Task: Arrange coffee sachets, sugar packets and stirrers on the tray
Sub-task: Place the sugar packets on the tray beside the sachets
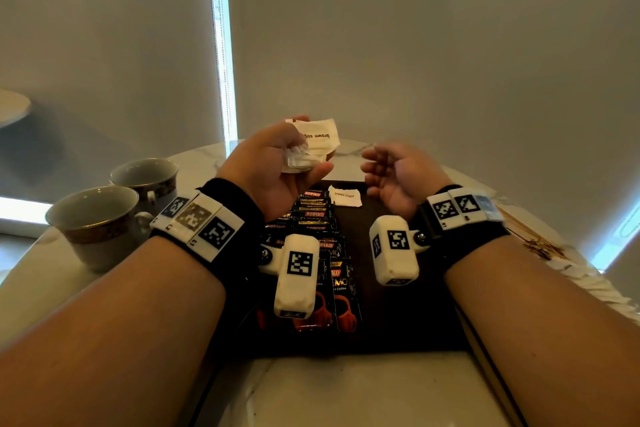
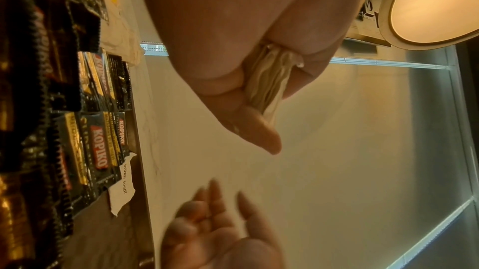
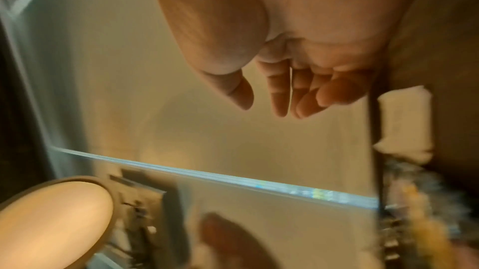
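- The left hand clutches a bunch of white sugar packets; the top one reads "brown sugar".
- The right hand hovers loose-fingered, holding nothing.
- On the dark tray: black "KOPIKO" coffee sachets left, one "brown sugar" packet far.

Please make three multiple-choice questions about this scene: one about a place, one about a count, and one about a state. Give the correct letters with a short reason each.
1. Where does the single brown sugar packet lie?
A. on the dark tray, right of the coffee sachets
B. inside a cup
C. on the floor

2. How many cups stand to the left of the tray?
A. one
B. two
C. four

3. What is the state of the right hand?
A. gripping a stirrer
B. pressed flat on the table
C. open, holding nothing

Answers: 1 A, it rests on the tray at the sachet row's far end. 2 B, two cups show. 3 C, its fingers are relaxed and empty, while the left hand holds a bunch of sugar packets.
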